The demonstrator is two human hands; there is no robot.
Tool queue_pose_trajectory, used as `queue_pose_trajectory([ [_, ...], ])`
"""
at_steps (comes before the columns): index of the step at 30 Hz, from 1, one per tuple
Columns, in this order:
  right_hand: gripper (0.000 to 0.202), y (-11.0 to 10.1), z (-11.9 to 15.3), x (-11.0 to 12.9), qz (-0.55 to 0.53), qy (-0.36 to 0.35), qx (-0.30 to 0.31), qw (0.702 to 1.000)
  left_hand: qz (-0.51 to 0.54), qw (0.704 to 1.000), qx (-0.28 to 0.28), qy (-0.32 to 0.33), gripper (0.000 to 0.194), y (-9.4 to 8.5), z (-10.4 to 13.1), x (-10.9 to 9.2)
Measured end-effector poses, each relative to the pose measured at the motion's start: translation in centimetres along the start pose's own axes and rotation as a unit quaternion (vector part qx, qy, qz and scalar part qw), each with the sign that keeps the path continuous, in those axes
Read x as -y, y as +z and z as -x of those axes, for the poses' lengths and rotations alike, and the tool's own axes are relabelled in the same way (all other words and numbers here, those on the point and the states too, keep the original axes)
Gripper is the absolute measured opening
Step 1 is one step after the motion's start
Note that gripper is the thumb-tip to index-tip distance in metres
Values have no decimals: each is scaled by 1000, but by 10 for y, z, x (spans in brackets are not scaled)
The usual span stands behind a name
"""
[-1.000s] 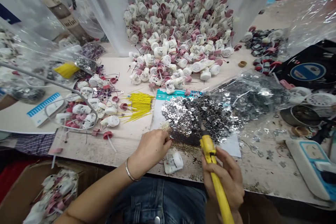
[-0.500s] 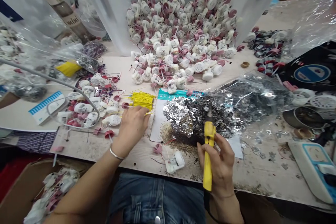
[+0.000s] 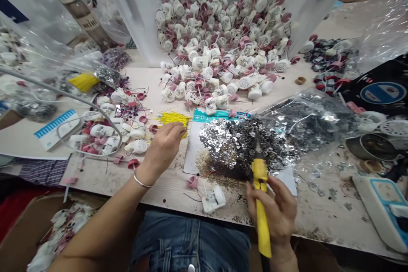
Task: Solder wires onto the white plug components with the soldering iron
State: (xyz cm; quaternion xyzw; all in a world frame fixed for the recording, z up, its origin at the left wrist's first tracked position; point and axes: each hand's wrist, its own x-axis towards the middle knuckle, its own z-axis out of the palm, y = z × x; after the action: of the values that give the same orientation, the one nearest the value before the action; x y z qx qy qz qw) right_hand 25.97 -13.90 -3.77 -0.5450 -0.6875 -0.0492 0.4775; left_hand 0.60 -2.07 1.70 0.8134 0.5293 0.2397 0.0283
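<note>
My left hand (image 3: 165, 146) is closed at the near edge of a bundle of yellow wires (image 3: 174, 119); what its fingertips pinch is too small to make out. My right hand (image 3: 276, 208) grips a yellow soldering iron (image 3: 260, 187), its dark tip pointing away from me over a heap of small silvery metal pieces (image 3: 219, 140). The heap lies on a white and teal packet (image 3: 191, 153), with brown grains along its near side. Between my hands, close to the table edge, sits a white plastic part (image 3: 214, 199) wired to a pink ring (image 3: 192, 182).
A large pile of white and pink parts (image 3: 219, 51) spills from a translucent bin. More such parts (image 3: 102, 131) lie left, beside a grey cable loop. At right are a clear bag of metal pieces (image 3: 312, 114), a metal cup (image 3: 371, 146) and a white and blue device (image 3: 382, 212).
My right hand and the soldering iron have moved toward me and slightly right. My left hand has shifted a little up at the yellow wires.
</note>
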Motion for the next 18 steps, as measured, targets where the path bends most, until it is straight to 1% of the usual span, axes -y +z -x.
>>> queue_pose_trajectory([
  [2,27,6,0,1,-4,8,23,1000,46,999,22,7,16,1,2,-12],
  [5,22,11,-3,6,-36,26,27,999,112,989,96,-1,13,2,8,-33],
  [7,20,8,-5,11,-47,22,3,999,152,976,157,-8,14,3,11,-46],
  [9,20,0,-4,15,-38,30,-34,998,185,956,229,-2,14,5,12,-60],
  [11,20,-9,1,17,-30,74,-69,994,206,931,301,27,12,10,9,-76],
  [12,20,-14,4,18,-32,102,-82,991,203,921,328,42,10,14,6,-84],
  [13,21,-18,9,19,-38,123,-89,988,191,917,347,56,10,19,2,-93],
  [15,25,-24,19,18,-55,147,-106,982,149,918,360,77,13,30,-7,-107],
  [16,29,-27,24,18,-61,150,-112,980,127,919,362,89,15,36,-11,-112],
  [18,44,-33,33,15,-65,161,-111,979,98,919,361,120,19,43,-16,-116],
])
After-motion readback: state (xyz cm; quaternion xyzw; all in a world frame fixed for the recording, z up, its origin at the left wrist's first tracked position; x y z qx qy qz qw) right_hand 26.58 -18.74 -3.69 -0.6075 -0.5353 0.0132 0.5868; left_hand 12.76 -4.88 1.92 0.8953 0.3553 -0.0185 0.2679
